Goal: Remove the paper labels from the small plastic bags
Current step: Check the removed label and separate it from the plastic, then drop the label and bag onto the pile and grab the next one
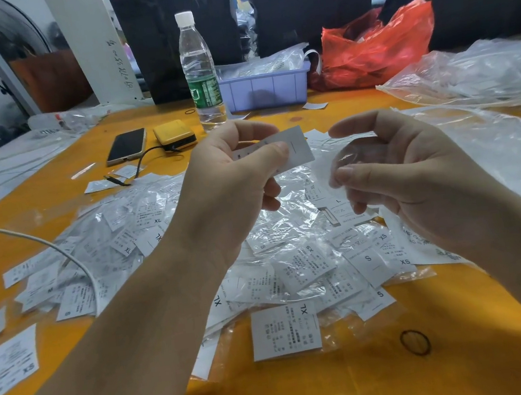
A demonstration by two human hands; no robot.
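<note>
Your left hand: thumb and fingers clamped on one paper label, held clear above the desk. Your right hand: fingers curled round its emptied small plastic bag, apart from the label, likely for separate sorting. Unprocessed bagged labels: heaped below, within reach.

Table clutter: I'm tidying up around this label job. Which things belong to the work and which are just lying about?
Part of the job:
- paper label pinched in the left hand
- clear small bag held by the right hand
- pile of bagged labels

Just lying about:
- water bottle
- phone
- yellow device
- red bag
- rubber band
</note>
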